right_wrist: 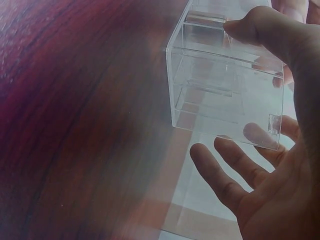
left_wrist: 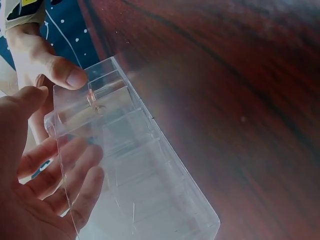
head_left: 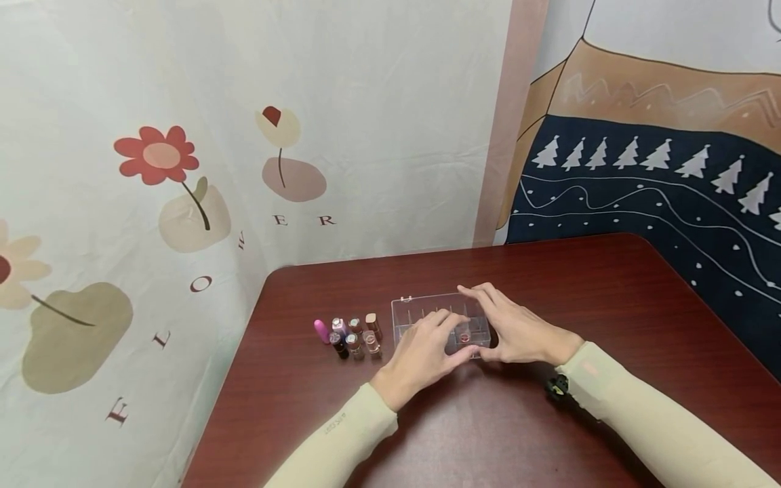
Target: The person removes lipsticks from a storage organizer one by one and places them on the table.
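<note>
A clear plastic compartment box [head_left: 399, 318] lies on the table, its dividers showing through the walls. My left hand [head_left: 427, 349] reaches over its front side, fingers above the box and thumb at the front edge. In the left wrist view, those fingers [left_wrist: 82, 175] show through the clear plastic. My right hand [head_left: 518, 330] grips the box's right end, thumb at the front and fingers toward the back. The right thumb [right_wrist: 245, 30] touches the plastic in the right wrist view. Inside, a small clear piece with a red end [head_left: 465, 337] sits between the hands.
Several lipsticks stand grouped left of the box, among them a pink one [head_left: 322, 331], a black one [head_left: 338, 346] and a brown one [head_left: 373, 325]. The reddish-brown table [head_left: 488, 434] meets a printed curtain [head_left: 390, 169] behind.
</note>
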Demonstrator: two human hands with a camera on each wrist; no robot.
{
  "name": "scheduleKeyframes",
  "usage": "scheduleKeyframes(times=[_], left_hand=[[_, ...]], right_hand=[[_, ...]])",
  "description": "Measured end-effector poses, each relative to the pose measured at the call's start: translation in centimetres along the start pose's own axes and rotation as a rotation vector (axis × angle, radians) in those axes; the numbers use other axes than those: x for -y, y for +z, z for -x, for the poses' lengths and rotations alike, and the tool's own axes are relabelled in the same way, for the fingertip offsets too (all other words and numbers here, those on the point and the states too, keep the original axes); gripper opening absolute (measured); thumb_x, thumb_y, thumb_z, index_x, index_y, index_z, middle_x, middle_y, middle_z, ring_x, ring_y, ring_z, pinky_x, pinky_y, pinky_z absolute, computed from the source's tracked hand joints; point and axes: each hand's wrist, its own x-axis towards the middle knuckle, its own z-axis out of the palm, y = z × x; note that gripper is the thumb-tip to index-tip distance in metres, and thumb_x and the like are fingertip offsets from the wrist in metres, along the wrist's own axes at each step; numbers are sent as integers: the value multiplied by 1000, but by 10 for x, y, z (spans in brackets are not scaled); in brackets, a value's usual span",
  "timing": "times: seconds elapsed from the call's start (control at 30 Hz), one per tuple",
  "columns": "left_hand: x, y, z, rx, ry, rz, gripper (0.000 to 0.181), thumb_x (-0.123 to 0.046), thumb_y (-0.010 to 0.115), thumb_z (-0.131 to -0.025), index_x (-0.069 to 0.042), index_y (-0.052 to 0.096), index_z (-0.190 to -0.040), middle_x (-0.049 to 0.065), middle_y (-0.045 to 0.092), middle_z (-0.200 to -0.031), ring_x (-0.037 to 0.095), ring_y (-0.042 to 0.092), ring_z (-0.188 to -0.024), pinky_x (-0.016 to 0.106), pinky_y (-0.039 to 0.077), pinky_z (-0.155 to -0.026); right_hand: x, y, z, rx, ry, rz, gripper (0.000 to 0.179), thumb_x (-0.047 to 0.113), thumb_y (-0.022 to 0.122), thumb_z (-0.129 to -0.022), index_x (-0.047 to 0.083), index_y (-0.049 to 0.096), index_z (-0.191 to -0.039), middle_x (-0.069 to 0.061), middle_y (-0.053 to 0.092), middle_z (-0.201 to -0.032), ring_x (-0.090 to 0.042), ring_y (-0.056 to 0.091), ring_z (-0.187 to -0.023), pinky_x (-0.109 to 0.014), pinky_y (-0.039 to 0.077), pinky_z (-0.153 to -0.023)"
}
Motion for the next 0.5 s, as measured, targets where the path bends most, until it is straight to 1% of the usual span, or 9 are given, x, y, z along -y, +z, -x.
scheduleKeyframes(times=[0.17,0.27,0.37,0.5], left_hand=[[0,1,0,1,-7,3,41,-46,88,-105,-16,82,-132,-1,83,-114,14,76,-91,29,67,-82],[-1,0,-1,12,-5,25,31,-40,85,-109,-16,82,-128,-2,83,-112,12,76,-91,29,67,-82],[-2,-1,-2,17,-1,41,24,-35,83,-110,-16,81,-124,-2,84,-110,12,77,-91,29,68,-81],[-3,-3,-2,16,-3,42,22,-33,83,-110,-15,81,-123,-1,83,-109,12,77,-90,29,68,-79]], right_hand=[[1,0,0,-11,-15,0,122,25,102,-80,12,34,-180,-11,54,-162,-28,65,-141,-48,67,-108],[1,0,0,-11,-13,0,123,25,102,-78,12,34,-180,-11,53,-162,-28,65,-142,-48,67,-108],[2,0,0,-11,-9,1,124,25,103,-78,11,34,-180,-11,54,-162,-28,65,-142,-47,67,-106],[2,1,0,-17,-16,3,123,23,104,-78,8,35,-179,-12,54,-161,-28,65,-141,-47,67,-104]])
